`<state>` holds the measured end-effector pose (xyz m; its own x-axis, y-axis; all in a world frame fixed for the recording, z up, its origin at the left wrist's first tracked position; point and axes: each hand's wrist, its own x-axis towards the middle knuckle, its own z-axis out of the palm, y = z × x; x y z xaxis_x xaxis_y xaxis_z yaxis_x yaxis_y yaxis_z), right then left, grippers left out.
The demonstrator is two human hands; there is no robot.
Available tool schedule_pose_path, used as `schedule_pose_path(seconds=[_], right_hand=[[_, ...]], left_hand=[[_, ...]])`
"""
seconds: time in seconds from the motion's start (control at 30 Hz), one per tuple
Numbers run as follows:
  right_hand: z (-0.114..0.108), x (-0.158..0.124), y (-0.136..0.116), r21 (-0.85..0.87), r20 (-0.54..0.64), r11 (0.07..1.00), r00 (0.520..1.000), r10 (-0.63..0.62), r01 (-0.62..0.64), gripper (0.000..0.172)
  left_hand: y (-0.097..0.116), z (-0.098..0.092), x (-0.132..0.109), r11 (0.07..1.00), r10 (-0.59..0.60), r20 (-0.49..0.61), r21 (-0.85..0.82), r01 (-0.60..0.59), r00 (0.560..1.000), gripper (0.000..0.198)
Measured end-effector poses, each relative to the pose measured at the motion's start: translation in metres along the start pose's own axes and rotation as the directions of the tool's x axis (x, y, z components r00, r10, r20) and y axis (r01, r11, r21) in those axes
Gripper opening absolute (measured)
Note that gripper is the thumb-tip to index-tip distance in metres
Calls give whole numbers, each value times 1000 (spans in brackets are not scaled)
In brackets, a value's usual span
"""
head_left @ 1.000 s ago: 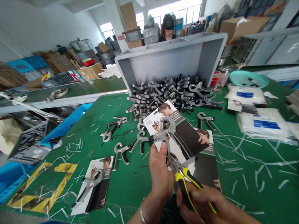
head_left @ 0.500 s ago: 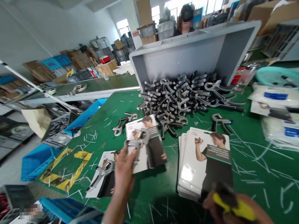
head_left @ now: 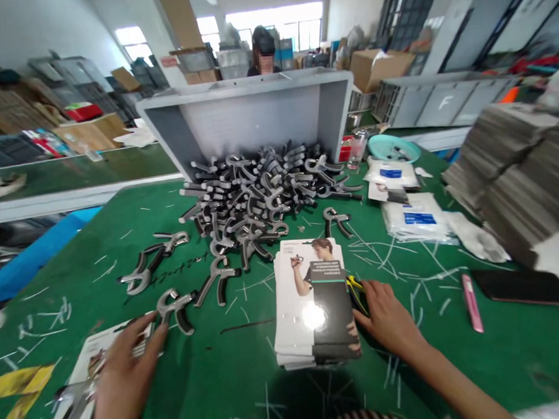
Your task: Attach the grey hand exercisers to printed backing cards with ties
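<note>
My left hand (head_left: pixel 129 374) is over a printed card (head_left: pixel 97 347) at the lower left, thumb and fingers apart. A grey hand grip exerciser (head_left: pixel 76 395) lies on that card, partly hidden by the hand. Just beyond my fingers is a loose hand grip (head_left: pixel 176 309). My right hand (head_left: pixel 388 319) rests beside the stack of printed cards (head_left: pixel 296 308), its fingers around yellow-and-black-handled pliers (head_left: pixel 356 287). The stack hides part of the pliers. Several more hand grips (head_left: pixel 269 191) are heaped at the mouth of a tipped grey crate (head_left: pixel 250 111).
White plastic packets (head_left: pixel 418 218) and a teal dish (head_left: pixel 393 148) sit at the right. Nearer are a pink cutter (head_left: pixel 472 302) and a black phone (head_left: pixel 527 286). White plastic strips litter the green table. Another person (head_left: pixel 262 54) is behind the crate.
The view has swung right. My left hand has let go of the card with its hand grip, now lying at the left. My right hand has lowered the pliers beside the card stack.
</note>
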<state>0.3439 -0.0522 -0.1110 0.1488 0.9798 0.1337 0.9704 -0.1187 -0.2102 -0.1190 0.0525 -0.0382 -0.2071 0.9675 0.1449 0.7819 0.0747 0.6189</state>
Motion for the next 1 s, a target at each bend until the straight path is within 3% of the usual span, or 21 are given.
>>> schedule_pose_path(seconds=[0.07,0.13,0.2,0.3,0.37,0.47,0.57,0.67,0.83,0.93,1.0], right_hand=[[-6,-5,12,20,-16,999,999,-33,33,57],[-14,-12,34,77,-34,997,999,-14,16,51],[-23,-14,59,140,-26,989,998,50,-46,40],[-33,0,89,181,28,972,988,150,-153,29],[-36,25,98,173,62,967,981,181,-189,26],[-35,78,98,142,112,963,970,216,-231,23],[-27,134,91,87,176,957,950,259,-277,26],[-19,172,84,51,268,948,918,291,-315,35],[-22,184,91,114,391,927,874,290,-358,34],[-39,173,101,211,394,888,867,305,-408,27],[-57,163,108,318,362,851,883,298,-417,25]], left_hand=[[52,43,-7,972,127,254,-227,-69,959,50],[99,83,-18,906,201,394,-423,-17,897,51],[132,115,-28,863,256,427,-505,-6,867,64],[152,141,-37,883,307,366,-453,-120,878,74],[152,145,-38,866,339,343,-477,-149,876,66],[145,140,-37,820,347,366,-566,-90,863,54],[141,133,-41,792,279,378,-610,11,883,51],[140,131,-49,771,188,394,-627,113,900,52],[140,130,-53,738,133,411,-649,187,902,53],[141,124,-51,714,96,371,-672,196,924,46],[142,117,-50,623,40,374,-735,270,927,47]])
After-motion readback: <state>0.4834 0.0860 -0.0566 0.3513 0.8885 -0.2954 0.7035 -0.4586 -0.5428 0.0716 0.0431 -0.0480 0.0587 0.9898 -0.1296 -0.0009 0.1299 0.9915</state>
